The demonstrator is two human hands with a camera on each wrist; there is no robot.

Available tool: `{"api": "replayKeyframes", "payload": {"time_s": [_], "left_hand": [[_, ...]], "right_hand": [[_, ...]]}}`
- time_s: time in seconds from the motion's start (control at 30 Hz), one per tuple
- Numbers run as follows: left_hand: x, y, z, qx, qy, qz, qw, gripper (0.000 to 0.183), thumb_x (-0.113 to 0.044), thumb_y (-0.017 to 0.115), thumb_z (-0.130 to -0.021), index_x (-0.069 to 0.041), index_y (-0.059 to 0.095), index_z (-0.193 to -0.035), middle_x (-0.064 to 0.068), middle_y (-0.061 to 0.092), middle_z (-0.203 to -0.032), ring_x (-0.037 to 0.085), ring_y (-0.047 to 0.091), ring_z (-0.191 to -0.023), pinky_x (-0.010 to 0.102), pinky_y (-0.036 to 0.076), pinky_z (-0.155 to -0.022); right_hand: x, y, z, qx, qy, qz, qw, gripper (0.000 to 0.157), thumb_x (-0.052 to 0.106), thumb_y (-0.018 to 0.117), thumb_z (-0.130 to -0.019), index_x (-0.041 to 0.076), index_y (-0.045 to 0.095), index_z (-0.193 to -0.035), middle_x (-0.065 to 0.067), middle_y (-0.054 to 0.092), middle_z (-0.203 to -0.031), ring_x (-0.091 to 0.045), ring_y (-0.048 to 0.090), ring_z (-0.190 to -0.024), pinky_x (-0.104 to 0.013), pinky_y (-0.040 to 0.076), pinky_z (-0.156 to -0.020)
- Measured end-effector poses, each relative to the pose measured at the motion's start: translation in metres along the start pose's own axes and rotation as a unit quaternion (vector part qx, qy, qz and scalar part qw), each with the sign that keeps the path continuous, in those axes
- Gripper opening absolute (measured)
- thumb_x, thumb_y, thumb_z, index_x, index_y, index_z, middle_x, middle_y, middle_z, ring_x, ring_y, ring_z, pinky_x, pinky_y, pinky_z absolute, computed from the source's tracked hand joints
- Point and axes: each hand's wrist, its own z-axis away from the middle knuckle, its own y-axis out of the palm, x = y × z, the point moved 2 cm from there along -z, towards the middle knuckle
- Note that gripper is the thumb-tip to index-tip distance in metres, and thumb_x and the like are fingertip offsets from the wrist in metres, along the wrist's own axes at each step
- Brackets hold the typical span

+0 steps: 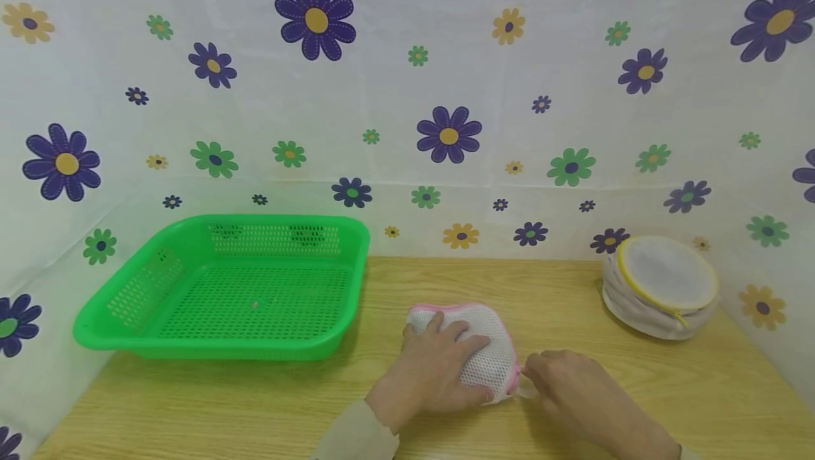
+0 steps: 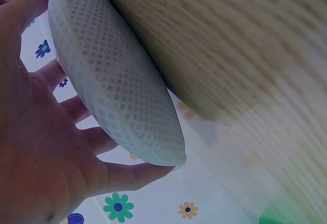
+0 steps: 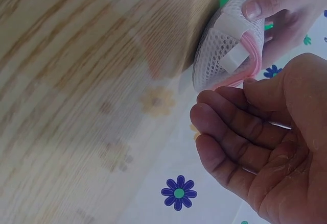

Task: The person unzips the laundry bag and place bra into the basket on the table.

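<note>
A small white mesh laundry bag (image 1: 493, 357) with pink zipper trim lies on the wooden table, plump in the middle. My left hand (image 1: 439, 364) spreads over its top and holds it, thumb on the near edge; in the left wrist view, fingers (image 2: 135, 177) reach around the mesh (image 2: 115, 76). At the bag's right corner, my right hand (image 1: 573, 389) pinches the end of the pink zipper (image 3: 251, 55) between thumb and forefinger. The pull itself is hidden by the fingertips. White fabric tabs (image 3: 235, 58) show beside the zipper in the right wrist view.
A green perforated plastic basket (image 1: 223, 348) stands on the left of the table (image 1: 560, 290). At the back right sits a round whitish mesh bag (image 1: 662, 286) with a yellow rim. A white flower-patterned sheet (image 1: 382, 85) hangs behind the table.
</note>
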Motion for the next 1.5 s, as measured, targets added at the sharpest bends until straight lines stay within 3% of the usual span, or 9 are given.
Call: {"api": "replayKeyframes", "payload": {"time_s": [0.6,0.83,0.97,1.07,1.2,1.3,1.5], "left_hand": [[0.0,-0.001,0.002,0.002,0.002,0.001,1.0,0.068,-0.067,0.062,-0.088,-0.038,0.05,-0.148,0.002,0.049,-0.155,0.042,0.041,-0.147,0.076,0.039,-0.104],[0.0,0.0,0.005,-0.008,0.012,-0.015,0.9998,0.068,-0.07,0.06,-0.089,-0.039,0.049,-0.149,0.002,0.049,-0.155,0.038,0.045,-0.144,0.071,0.042,-0.105],[0.002,0.0,0.007,-0.024,0.02,-0.008,0.9995,0.056,-0.064,0.051,-0.098,-0.039,0.053,-0.148,0.006,0.052,-0.147,0.031,0.052,-0.135,0.066,0.045,-0.105],[0.002,-0.001,0.008,-0.05,0.028,0.001,0.9983,0.043,-0.053,0.048,-0.104,-0.036,0.06,-0.143,0.008,0.055,-0.129,0.023,0.056,-0.118,0.06,0.048,-0.1],[-0.001,-0.002,0.009,-0.085,0.031,-0.028,0.9955,0.037,-0.046,0.052,-0.104,-0.034,0.065,-0.136,0.002,0.057,-0.111,0.02,0.055,-0.108,0.057,0.048,-0.093],[-0.007,-0.003,0.009,-0.097,0.016,-0.066,0.993,0.034,-0.048,0.055,-0.103,-0.034,0.067,-0.132,-0.002,0.062,-0.111,0.021,0.056,-0.111,0.057,0.049,-0.092],[-0.018,-0.006,0.009,-0.103,-0.006,-0.13,0.9861,0.025,-0.048,0.059,-0.1,-0.031,0.062,-0.118,-0.004,0.064,-0.099,0.02,0.059,-0.096,0.04,0.051,-0.076]], "right_hand": [[0.0,0.002,-0.005,0.027,0.051,-0.014,0.998,0.019,0.013,0.066,-0.096,0.015,0.065,-0.077,0.012,0.043,-0.06,-0.002,0.036,-0.054,-0.019,0.034,-0.05],[-0.002,0.006,-0.004,0.025,0.033,-0.039,0.998,0.018,0.013,0.066,-0.096,0.016,0.066,-0.078,0.014,0.045,-0.061,0.001,0.036,-0.054,-0.018,0.035,-0.05],[-0.002,0.007,-0.005,0.023,0.021,-0.059,0.998,0.019,0.012,0.066,-0.096,0.016,0.065,-0.077,0.015,0.044,-0.061,0.003,0.035,-0.054,-0.017,0.036,-0.05],[-0.002,0.006,-0.005,0.018,0.012,-0.065,0.998,0.021,0.01,0.066,-0.095,0.017,0.065,-0.076,0.015,0.044,-0.061,0.003,0.035,-0.054,-0.017,0.036,-0.05],[-0.002,0.007,-0.005,0.014,0.007,-0.067,0.998,0.022,0.009,0.066,-0.094,0.017,0.064,-0.074,0.016,0.043,-0.061,0.004,0.035,-0.055,-0.017,0.036,-0.051],[-0.003,0.007,-0.004,0.015,0.006,-0.068,0.998,0.023,0.01,0.066,-0.095,0.018,0.063,-0.074,0.016,0.042,-0.06,0.004,0.034,-0.055,-0.017,0.035,-0.051],[-0.003,0.008,-0.005,0.033,0.011,-0.078,0.996,0.025,0.01,0.065,-0.096,0.019,0.063,-0.074,0.016,0.04,-0.06,0.004,0.033,-0.055,-0.018,0.034,-0.051]]}}
